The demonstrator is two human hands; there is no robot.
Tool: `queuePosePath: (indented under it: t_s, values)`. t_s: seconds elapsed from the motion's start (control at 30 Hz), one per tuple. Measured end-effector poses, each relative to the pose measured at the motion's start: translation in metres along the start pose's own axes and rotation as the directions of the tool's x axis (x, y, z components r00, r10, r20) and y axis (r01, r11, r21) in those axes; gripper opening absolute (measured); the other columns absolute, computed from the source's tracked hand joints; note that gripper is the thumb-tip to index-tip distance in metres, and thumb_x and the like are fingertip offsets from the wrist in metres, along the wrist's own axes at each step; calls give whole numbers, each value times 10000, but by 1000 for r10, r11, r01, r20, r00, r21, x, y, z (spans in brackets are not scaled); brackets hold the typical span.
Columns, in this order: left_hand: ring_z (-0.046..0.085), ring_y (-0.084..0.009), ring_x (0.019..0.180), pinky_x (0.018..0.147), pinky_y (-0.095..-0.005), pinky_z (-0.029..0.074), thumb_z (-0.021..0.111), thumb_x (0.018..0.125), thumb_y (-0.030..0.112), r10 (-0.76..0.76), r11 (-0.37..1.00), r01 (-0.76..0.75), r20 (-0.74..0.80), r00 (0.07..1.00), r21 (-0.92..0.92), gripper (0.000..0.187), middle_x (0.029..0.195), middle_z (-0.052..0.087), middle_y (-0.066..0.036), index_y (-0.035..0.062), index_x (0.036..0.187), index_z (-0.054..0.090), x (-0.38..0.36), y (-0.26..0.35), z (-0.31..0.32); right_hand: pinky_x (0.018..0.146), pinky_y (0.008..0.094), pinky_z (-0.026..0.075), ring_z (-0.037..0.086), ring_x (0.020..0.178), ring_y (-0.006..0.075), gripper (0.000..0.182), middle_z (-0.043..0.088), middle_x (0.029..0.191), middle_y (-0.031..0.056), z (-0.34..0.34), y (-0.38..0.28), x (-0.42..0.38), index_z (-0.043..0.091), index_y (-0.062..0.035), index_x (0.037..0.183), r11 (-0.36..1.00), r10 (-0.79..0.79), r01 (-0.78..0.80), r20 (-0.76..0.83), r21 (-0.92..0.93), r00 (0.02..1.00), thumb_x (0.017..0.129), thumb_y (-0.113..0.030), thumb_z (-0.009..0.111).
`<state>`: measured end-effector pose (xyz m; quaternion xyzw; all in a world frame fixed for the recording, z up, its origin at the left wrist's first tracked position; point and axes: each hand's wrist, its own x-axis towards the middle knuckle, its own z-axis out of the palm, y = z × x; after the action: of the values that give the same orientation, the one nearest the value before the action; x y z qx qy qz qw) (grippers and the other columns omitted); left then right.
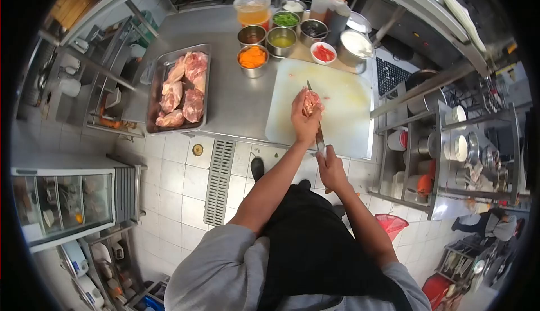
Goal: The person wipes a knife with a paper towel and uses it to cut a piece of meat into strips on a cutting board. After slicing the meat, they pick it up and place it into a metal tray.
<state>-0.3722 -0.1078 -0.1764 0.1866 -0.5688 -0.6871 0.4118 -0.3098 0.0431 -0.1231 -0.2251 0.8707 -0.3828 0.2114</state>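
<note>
Bordering cutting board, filled containers

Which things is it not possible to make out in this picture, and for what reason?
Head view: middle of the knife, hidden by the meat and left hand.
Head view: knife's handle, mostly covered by the right hand.
Head view: underside of the meat, turned away from the camera.
Head view: what the dark food is, too dark and small.
Head view: hands of the far person, too small, near the edge.
</note>
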Motion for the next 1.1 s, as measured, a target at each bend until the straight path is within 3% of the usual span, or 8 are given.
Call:
queuePosePath:
  t_s: [0.3,0.37,0.47,0.6,0.67,0.73,0.9,1.1]
  values:
    - [622,-123,635,514,-246,485,669,897,-37,149,986,-163,-251,956,-35,497,1014,670,-91,-28,1375,533,115,62,-121,623,593,460,599,653,546,303,604,667,304,38,-147,55,415,-8,1164,996,-81,70,256,49,963,1033,-260,521]
    - [623,-206,1064,707,-306,572,685,864,-23,144,989,-133,-304,942,58,525,1193,602,-125,-21,1371,548,148,73,-167,677,588,476,613,693,539,302,618,675,283,60,-177,78,420,-20,1149,994,-106,92,316,57,943,1031,-278,522]
    - [569,-249,1218,1061,-359,431,721,874,64,166,986,-151,-349,922,71,550,1340,595,-179,-54,1382,546,185,108,-217,729,585,484,617,741,543,310,638,718,284,115,-200,116,433,-10,1119,953,-304,299,249,57,920,1025,-288,533]
    - [573,-234,1228,1059,-341,429,747,895,180,280,932,-183,-297,913,314,544,1265,660,-176,-59,1354,578,236,112,-285,751,590,481,618,824,562,309,656,837,334,157,-240,150,460,12,1090,927,-375,358,222,111,900,1017,-275,548]
    - [589,-224,1213,1058,-320,425,684,941,259,12,962,55,-242,970,269,522,1254,674,-185,-39,1358,586,246,119,-312,756,589,481,618,861,566,307,658,883,352,165,-246,156,468,17,1088,941,-338,320,239,112,910,1014,-269,552]
    - [614,-228,1160,1017,-328,454,647,957,242,220,891,-204,7,975,405,495,1234,681,-180,-33,1364,586,276,72,-371,750,582,489,625,885,552,290,662,917,349,163,-244,164,474,11,1090,952,-307,294,242,87,921,1014,-258,551]
    - [641,-245,1129,990,-355,479,600,1008,250,183,779,-6,-217,959,627,382,1252,676,-181,-41,1253,642,267,89,-387,664,521,511,680,734,443,282,668,832,269,141,-213,171,469,-7,1099,962,-274,268,209,57,939,1025,-268,547]
    - [546,-317,1297,1097,-414,399,526,1029,211,241,689,-368,282,929,624,383,1364,611,-163,-5,1337,602,190,136,-279,465,297,412,437,521,107,218,514,714,25,48,-173,128,488,-85,1144,779,37,-383,574,496,818,1053,-281,527]
